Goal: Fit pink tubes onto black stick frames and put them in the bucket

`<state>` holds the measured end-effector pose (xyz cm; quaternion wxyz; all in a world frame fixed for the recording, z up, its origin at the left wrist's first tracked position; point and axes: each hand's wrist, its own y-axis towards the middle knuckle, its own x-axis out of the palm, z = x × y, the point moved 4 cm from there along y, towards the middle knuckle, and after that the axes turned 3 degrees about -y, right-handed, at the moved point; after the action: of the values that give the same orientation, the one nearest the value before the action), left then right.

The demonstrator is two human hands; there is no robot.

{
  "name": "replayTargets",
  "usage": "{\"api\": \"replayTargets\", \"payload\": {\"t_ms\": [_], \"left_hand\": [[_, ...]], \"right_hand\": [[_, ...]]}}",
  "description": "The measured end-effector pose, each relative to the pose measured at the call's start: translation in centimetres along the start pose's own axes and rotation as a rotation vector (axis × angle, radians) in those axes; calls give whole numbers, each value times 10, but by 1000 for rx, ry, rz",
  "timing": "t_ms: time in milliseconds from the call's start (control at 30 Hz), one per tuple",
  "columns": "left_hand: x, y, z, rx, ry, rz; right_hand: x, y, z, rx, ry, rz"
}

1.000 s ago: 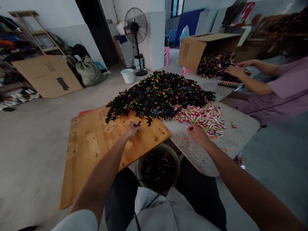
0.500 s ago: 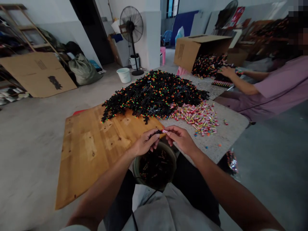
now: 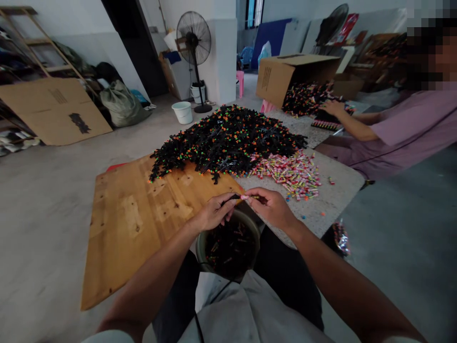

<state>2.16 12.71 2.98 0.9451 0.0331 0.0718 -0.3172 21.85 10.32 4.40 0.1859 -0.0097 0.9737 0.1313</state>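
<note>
Over a bucket, my left hand (image 3: 214, 210) is closed around a small black toy gun (image 3: 233, 197), mostly hidden by the fingers. My right hand (image 3: 272, 206) pinches a small pink-and-yellow tube (image 3: 244, 196), which meets the end of the toy gun. Between my knees, the round bucket (image 3: 200, 247) holds many dark pieces with some coloured tubes among them. Beyond my hands rises a large heap of black toy guns (image 3: 232, 138) with orange and green tips. To its right lies a pile of pink and yellow tubes (image 3: 291, 174).
A wooden board (image 3: 117, 228) lies at left, a speckled tabletop (image 3: 335, 190) at right. At the far right a person in a pink shirt (image 3: 417, 114) handles pieces beside a tipped cardboard box (image 3: 273, 83). A standing fan (image 3: 193, 40) and white bucket (image 3: 183, 113) stand behind.
My right fingers have shifted slightly along the tube, so more of it shows beside the toy gun. The whole view has moved a little; the piles look unchanged.
</note>
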Motion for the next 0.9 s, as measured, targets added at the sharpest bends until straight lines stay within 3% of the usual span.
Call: {"api": "replayTargets", "payload": {"t_ms": [200,433,533,600,700,733,800,833,900], "left_hand": [[2,-4,4,24,79,-75],[20,-8,12,13,72,-173],[20,-7,0,-7,76,-179],[16,-5,-11,-40,144,-279],[0,0,-32,-151,218,-528],[-10,5,-39,-169,234,-538],[-36,24,-51,-160,315,-367],[-51,36,-57,-153,386,-203],[-81,59,-70,-219,541,147]], "right_hand": [[0,5,9,119,207,-155],[8,12,15,263,458,-259],[11,12,16,227,385,-240],[15,8,17,178,235,-277],[29,-6,32,220,27,-601],[33,-13,42,262,-15,-734],[35,-18,66,325,-101,-851],[30,-14,80,340,-196,-791],[7,4,108,359,-493,-504]]}}
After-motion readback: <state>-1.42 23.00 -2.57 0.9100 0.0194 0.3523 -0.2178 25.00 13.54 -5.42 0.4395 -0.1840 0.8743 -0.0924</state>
